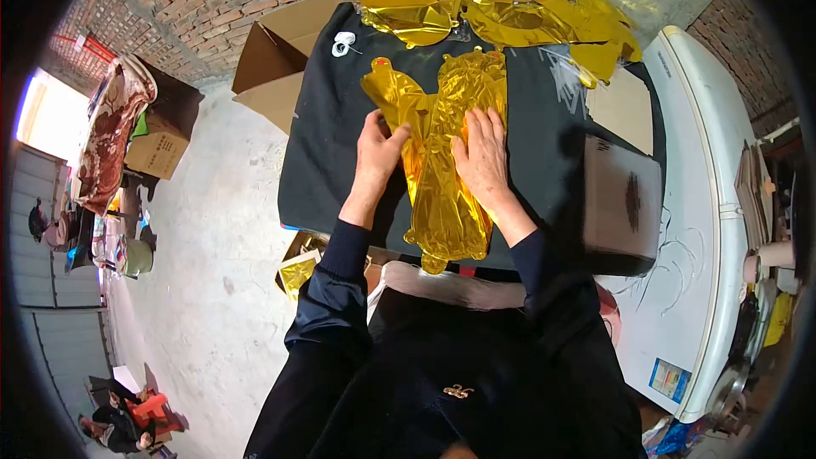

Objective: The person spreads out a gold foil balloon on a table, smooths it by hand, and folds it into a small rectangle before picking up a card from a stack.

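Note:
A shiny gold foil piece lies lengthwise on the black-covered table in front of me. At its left edge, my left hand is closed on a fold of the foil, whose upper left part is lifted and bent. My right hand lies on the foil with its fingers stretched out, pressing on its right side. More gold foil pieces are heaped along the table's far edge.
On the table are a white roll of string, clear strips and a box. An open cardboard box stands at the left, a white freezer at the right. A person is at the lower left.

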`<action>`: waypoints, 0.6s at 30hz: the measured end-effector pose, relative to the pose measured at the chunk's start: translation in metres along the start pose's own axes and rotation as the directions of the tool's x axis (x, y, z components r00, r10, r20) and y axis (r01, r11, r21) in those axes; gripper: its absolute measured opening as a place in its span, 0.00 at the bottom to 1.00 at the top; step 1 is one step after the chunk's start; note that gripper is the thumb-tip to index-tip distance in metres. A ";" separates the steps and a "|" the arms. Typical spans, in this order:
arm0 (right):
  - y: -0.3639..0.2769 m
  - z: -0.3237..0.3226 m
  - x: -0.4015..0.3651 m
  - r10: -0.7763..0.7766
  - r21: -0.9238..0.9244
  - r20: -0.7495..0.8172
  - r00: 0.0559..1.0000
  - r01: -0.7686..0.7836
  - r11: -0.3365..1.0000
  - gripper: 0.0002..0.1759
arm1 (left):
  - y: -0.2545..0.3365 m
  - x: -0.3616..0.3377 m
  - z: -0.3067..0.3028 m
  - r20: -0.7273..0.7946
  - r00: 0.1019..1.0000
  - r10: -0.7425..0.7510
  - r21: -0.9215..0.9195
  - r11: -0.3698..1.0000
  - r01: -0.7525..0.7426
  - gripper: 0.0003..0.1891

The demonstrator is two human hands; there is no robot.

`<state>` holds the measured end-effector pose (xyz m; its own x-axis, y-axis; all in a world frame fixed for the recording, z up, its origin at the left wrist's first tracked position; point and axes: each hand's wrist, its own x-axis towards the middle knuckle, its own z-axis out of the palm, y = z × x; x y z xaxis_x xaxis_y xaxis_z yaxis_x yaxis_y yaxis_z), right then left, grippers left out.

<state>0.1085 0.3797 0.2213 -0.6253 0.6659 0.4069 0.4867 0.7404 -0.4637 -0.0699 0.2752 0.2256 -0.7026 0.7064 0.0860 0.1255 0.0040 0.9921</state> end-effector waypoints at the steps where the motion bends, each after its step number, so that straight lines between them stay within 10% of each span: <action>1: 0.000 0.000 0.000 0.002 0.017 -0.002 1.000 -0.002 1.000 0.31 | -0.001 0.002 0.005 -0.005 0.997 0.082 0.042 0.996 -0.081 0.25; 18: 0.003 -0.012 0.003 0.054 0.315 -0.084 0.995 -0.025 0.949 0.29 | 0.036 -0.039 0.045 0.430 0.810 0.399 0.503 0.639 -0.582 0.36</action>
<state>0.1152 0.3847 0.2304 -0.5446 0.7104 0.4459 0.2855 0.6569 -0.6978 -0.0069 0.2793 0.2534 -0.2179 0.8781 0.4259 0.8412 -0.0523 0.5382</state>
